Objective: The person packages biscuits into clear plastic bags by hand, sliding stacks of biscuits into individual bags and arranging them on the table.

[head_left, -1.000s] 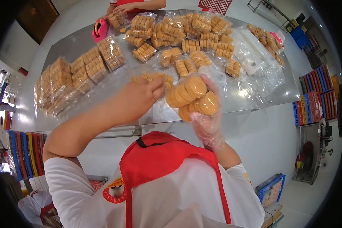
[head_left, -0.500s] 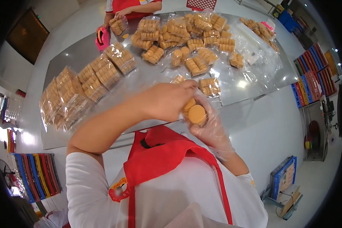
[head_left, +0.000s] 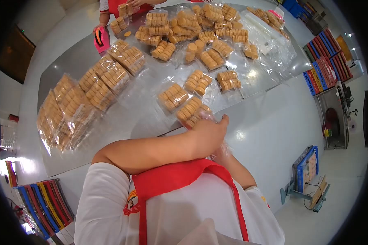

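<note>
Biscuit pack (head_left: 189, 109): at near edge of worktop (head_left: 126, 118), against gloved right hand (head_left: 221, 150), partly behind bare left hand (head_left: 210, 132); cannot tell closure or hold of either; probably light, slick-filmed, brittle inside; best cradled along both sides.

Prob. a bakery packing rm: bagged biscuits (head_left: 173, 97) piled & rowed on metal worktop (head_left: 122, 126), pink tape disp. (head_left: 106, 42), multi-col. stacked trays (head_left: 325, 61) both sides, 2 red aprons (head_left: 171, 175).
</note>
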Demonstrator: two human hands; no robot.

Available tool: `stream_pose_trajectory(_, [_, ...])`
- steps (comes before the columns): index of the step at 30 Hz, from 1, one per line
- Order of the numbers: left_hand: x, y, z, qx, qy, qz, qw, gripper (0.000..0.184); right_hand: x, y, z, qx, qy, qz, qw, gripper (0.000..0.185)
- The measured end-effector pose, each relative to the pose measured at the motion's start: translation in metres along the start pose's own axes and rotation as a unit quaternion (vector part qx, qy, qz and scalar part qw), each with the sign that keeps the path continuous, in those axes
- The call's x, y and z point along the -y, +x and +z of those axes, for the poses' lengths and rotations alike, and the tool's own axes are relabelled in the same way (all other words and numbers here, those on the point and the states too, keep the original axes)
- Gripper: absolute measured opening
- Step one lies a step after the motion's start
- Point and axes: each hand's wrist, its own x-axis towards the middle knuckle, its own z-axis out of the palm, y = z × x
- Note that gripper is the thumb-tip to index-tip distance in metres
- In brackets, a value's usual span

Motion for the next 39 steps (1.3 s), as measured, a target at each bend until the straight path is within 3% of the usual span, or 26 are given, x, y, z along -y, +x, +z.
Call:
stream_pose_trajectory(6, [-0.015, 0.007, -0.003, 0.051, -0.091, -0.070, 0.992, 0.056, -0.012, 0.030, 0.010, 0.002, 0.075, 0.009, 0.997, 0.047])
stream_pose_trajectory(13, [-0.020, 0.021, -0.009, 0.108, -0.064, -0.106, 0.986, 0.073, -0.020, 0.067, 0.007, 0.020, 0.007, -0.003, 1.000, 0.051])
stream_pose_trajectory(16, [-0.018, 0.022, -0.004, 0.064, -0.117, -0.149, 0.980, 0.076, -0.014, 0.065, 0.003, 0.035, 0.023, 0.028, 0.999, 0.033])
stream_pose_trajectory(22, [-0.020, 0.017, -0.008, 0.011, -0.246, -0.194, 0.950, 0.080, -0.004, 0.039, -0.015, -0.070, -0.067, -0.046, 0.994, 0.022])
stream_pose_trajectory(24, [-0.020, 0.025, -0.006, 0.053, -0.266, -0.185, 0.944, 0.078, -0.005, 0.054, -0.006, 0.020, -0.394, -0.137, 0.909, 0.015])
stream_pose_trajectory(26, [-0.016, 0.027, -0.010, 0.059, -0.260, -0.178, 0.947, 0.077, -0.012, 0.085, -0.003, 0.084, -0.444, -0.166, 0.877, 0.011])
stream_pose_trajectory(28, [-0.007, 0.020, -0.022, 0.028, -0.227, -0.173, 0.958, 0.077, -0.025, 0.121, -0.005, 0.096, -0.248, -0.124, 0.956, 0.010])
stream_pose_trajectory(30, [0.004, 0.011, -0.025, 0.028, -0.162, -0.149, 0.975, 0.077, -0.023, 0.127, 0.025, 0.050, -0.060, -0.058, 0.995, 0.010])
stream_pose_trajectory(31, [0.009, 0.007, -0.027, 0.030, -0.131, -0.138, 0.981, 0.077, -0.022, 0.127, 0.041, 0.014, 0.029, -0.015, 0.999, 0.010])
stream_pose_trajectory(34, [0.029, 0.005, -0.017, 0.058, -0.040, -0.123, 0.990, 0.075, -0.038, 0.161, 0.042, -0.020, 0.118, 0.011, 0.993, 0.011])
stream_pose_trajectory(36, [0.044, -0.001, -0.004, 0.049, -0.054, -0.110, 0.991, 0.068, -0.059, 0.185, 0.011, 0.096, -0.046, -0.110, 0.988, 0.010])
stream_pose_trajectory(37, [0.051, -0.007, 0.002, 0.042, -0.060, -0.103, 0.992, 0.065, -0.059, 0.185, 0.009, 0.098, -0.135, -0.123, 0.978, 0.010])
stream_pose_trajectory(39, [0.043, -0.027, 0.019, -0.212, -0.098, -0.114, 0.966, 0.059, -0.050, 0.164, 0.014, 0.041, -0.314, -0.106, 0.943, 0.008])
